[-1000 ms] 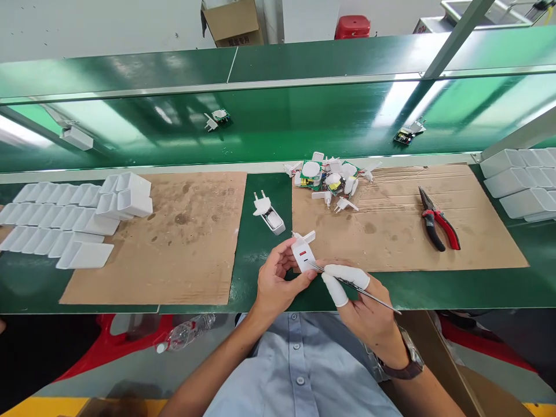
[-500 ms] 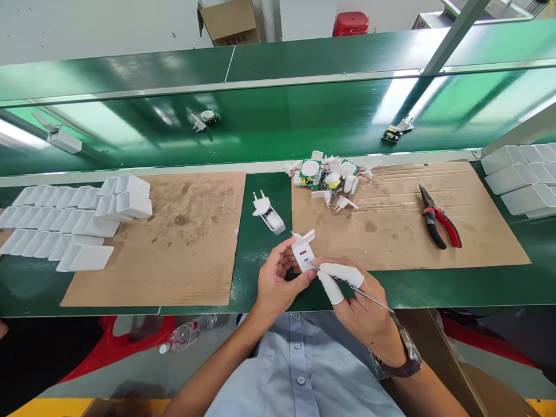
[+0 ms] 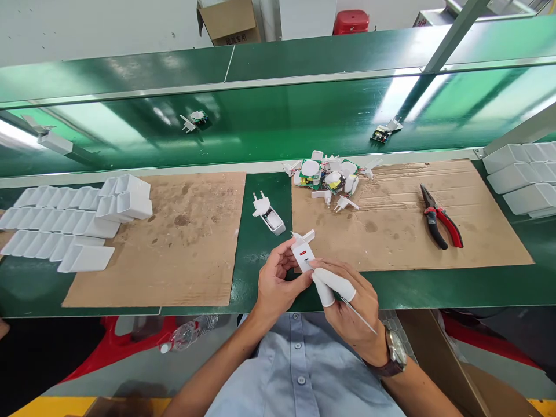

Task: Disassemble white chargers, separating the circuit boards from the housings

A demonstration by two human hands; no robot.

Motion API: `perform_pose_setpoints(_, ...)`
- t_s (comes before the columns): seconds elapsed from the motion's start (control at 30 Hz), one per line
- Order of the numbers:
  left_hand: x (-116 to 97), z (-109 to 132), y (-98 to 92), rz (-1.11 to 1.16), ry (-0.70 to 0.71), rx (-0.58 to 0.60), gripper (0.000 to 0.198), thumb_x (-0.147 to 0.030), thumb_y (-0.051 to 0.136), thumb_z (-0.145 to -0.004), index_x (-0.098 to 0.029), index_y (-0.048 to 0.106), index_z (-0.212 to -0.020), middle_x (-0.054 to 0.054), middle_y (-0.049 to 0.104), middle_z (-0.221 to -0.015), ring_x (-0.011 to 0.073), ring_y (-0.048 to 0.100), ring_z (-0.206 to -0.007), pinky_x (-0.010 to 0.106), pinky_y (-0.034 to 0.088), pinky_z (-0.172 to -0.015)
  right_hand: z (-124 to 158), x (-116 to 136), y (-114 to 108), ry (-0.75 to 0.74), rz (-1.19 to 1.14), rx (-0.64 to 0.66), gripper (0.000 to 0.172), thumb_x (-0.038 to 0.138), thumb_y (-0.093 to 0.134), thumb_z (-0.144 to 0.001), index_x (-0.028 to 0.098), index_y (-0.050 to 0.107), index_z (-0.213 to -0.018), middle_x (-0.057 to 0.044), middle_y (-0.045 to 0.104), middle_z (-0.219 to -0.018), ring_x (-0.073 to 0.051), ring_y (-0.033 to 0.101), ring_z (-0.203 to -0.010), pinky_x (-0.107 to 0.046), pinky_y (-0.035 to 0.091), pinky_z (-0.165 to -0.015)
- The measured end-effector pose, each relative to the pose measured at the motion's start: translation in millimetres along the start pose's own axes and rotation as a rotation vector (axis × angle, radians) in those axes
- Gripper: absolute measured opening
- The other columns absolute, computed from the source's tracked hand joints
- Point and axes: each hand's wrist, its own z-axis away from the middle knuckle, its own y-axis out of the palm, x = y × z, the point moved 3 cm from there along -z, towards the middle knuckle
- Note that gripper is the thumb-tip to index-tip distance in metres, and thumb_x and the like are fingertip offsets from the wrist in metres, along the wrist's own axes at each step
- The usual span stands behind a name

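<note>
My left hand (image 3: 278, 282) holds a white charger housing (image 3: 303, 252) with a red port and a dark slot. My right hand (image 3: 347, 298), with white covers on two fingers, grips a thin metal tool (image 3: 359, 315); its tip is at the housing's lower end, partly hidden by the fingers. Just behind my left hand lies another white housing (image 3: 273, 220) with a plug piece (image 3: 261, 205) at its end. A pile of circuit boards and plug parts (image 3: 333, 178) rests on the right cardboard sheet (image 3: 391, 231).
Red-and-black pliers (image 3: 440, 219) lie on the right cardboard. White housings stand in rows at left (image 3: 56, 220) and right (image 3: 527, 179). Boards with plugs (image 3: 198, 117) (image 3: 381, 134) sit on the green strip behind. Another cardboard sheet (image 3: 186, 243) covers the left side.
My right hand has shifted left and turned, and the tool now slants more steeply. The two boards on the green strip have moved left. My left hand stays nearly still.
</note>
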Motion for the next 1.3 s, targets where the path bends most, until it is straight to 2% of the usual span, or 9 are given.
perform_pose_setpoints(0.07,-0.7,0.1,0.4,-0.002,0.002,0.0,0.063,-0.026,0.09,-0.073,-0.021,0.064,-0.13,0.01,0.077,-0.114,0.019,0.074,-0.097,0.027,0.061,-0.082,0.5,0.7,0.0,-0.004,-0.005,-0.016,0.052,-0.008,0.059,-0.087,0.017,0.062,-0.132,-0.015,0.076,-0.119,-0.025,0.071,-0.117,-0.043,0.063,-0.097)
perform_pose_setpoints(0.3,-5.2,-0.3,2.4,-0.025,-0.002,0.007,0.064,-0.026,0.091,-0.072,-0.02,0.062,-0.129,0.01,0.077,-0.111,0.0193,0.075,-0.094,0.029,0.062,-0.083,-1.6,2.4,-7.2,0.125,-0.075,-0.043,0.045,-0.005,0.061,-0.088,0.02,0.066,-0.125,-0.012,0.077,-0.115,-0.023,0.075,-0.111,-0.039,0.064,-0.097)
perform_pose_setpoints(0.63,-4.1,-0.2,1.9,-0.039,0.001,0.002,0.064,-0.029,0.091,-0.073,-0.02,0.061,-0.129,0.01,0.076,-0.111,0.0198,0.076,-0.094,0.029,0.063,-0.082,-4.4,2.4,-5.5,0.108,-0.043,-0.031,0.045,-0.006,0.061,-0.089,0.02,0.065,-0.125,-0.011,0.077,-0.115,-0.022,0.074,-0.11,-0.038,0.064,-0.095)
perform_pose_setpoints(1.03,-1.1,2.5,1.6,-0.076,-0.014,-0.036,0.067,-0.029,0.091,-0.071,-0.022,0.062,-0.132,0.009,0.076,-0.115,0.021,0.074,-0.102,0.031,0.062,-0.088,-7.3,8.4,-5.5,0.092,0.105,-0.055,0.039,-0.004,0.062,-0.089,0.017,0.065,-0.122,-0.014,0.079,-0.11,-0.023,0.077,-0.104,-0.034,0.065,-0.09)
perform_pose_setpoints(1.3,-0.4,1.8,0.1,-0.061,-0.036,-0.046,0.068,-0.031,0.092,-0.07,-0.022,0.063,-0.131,0.011,0.076,-0.116,0.0224,0.074,-0.103,0.032,0.062,-0.088,-9.5,8.4,-4.9,0.101,0.125,-0.028,0.037,-0.001,0.061,-0.091,0.02,0.064,-0.121,-0.012,0.078,-0.107,-0.023,0.077,-0.1,-0.035,0.066,-0.086)
